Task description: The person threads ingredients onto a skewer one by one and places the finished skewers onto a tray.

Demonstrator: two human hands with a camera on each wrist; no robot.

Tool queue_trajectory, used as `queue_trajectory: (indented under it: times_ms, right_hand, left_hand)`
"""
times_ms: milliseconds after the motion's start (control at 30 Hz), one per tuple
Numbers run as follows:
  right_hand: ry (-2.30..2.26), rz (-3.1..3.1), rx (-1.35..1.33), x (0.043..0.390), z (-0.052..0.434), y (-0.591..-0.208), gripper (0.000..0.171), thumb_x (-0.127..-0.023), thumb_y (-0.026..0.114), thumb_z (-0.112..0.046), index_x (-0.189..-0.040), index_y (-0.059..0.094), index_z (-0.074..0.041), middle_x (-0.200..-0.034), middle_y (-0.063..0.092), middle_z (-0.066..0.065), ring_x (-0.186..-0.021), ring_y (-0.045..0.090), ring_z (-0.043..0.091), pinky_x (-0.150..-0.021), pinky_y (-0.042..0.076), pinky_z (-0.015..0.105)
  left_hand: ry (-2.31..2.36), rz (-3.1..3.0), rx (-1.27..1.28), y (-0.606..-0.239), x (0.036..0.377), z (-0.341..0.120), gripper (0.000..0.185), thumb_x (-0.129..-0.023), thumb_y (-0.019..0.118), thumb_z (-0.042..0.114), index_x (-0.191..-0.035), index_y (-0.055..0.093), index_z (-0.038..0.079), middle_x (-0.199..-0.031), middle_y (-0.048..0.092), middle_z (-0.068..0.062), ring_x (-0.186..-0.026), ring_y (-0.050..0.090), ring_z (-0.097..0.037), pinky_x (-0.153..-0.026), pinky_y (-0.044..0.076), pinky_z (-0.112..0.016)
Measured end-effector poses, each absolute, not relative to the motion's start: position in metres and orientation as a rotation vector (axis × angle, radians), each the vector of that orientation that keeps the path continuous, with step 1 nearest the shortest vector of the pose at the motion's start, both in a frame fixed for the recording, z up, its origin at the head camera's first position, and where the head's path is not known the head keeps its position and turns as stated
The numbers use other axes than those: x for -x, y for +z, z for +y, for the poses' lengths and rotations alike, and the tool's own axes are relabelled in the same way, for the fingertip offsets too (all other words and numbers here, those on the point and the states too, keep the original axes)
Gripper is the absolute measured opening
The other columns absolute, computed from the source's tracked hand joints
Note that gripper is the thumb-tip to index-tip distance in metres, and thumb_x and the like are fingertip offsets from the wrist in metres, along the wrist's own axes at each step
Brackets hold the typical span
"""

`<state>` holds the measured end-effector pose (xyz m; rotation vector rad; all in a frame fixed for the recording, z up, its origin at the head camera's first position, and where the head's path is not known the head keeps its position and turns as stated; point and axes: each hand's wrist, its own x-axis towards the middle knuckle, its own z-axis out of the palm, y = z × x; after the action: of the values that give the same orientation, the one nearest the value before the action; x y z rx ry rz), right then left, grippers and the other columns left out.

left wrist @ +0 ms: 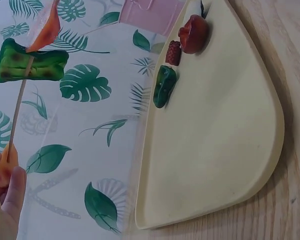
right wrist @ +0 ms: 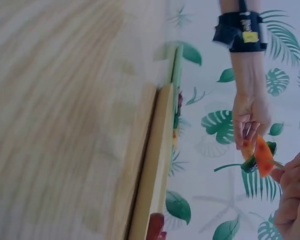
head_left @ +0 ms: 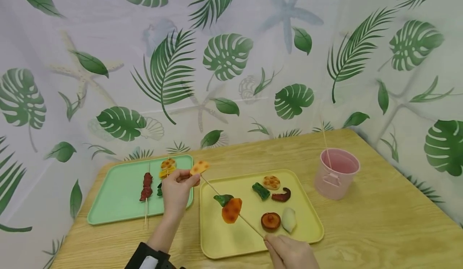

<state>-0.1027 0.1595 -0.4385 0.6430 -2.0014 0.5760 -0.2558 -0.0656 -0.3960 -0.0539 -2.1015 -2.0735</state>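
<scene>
Right now the left hand [head_left: 176,189] pinches a yellow lotus-root slice [head_left: 200,167] between thumb and fingers at the upper tip of a bamboo skewer [head_left: 249,225], while the right hand [head_left: 291,253] clamps its curled fingers on the skewer's lower end near the front edge of the yellow tray [head_left: 231,241]. On the skewer, held slanted above that tray, sit a green pepper piece [head_left: 222,199] and, touching it just below, an orange carrot slice [head_left: 231,210]. Loose on the yellow tray lie another green pepper, a lotus-root slice, a brown sausage piece, a mushroom [head_left: 270,221] and a pale onion piece [head_left: 289,220]. To the left, a green tray [head_left: 119,188] carries finished skewers. A pink bucket [head_left: 336,173] with 1 stick stands on the wooden tabletop [head_left: 380,225] to the right.
</scene>
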Motion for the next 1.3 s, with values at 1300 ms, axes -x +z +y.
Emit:
queue_trajectory:
  times_ms: [1300]
  right_hand:
    - [2.5,-2.231,-0.226,0.107,0.17,-0.419,0.024,-0.096,0.044,-0.004,-0.093,0.06,0.014,-0.053,0.037,-0.005,-0.041,0.024,0.004,-0.038,0.017,0.022]
  left_hand:
    - [-2.13,-2.046,0.091,-0.389,0.251,-0.073,0.015,-0.079,0.07,-0.003,-0.089,0.06,-0.009,-0.071,0.063,-0.006,-0.063,0.065,-0.014,-0.066,0.055,-0.03]
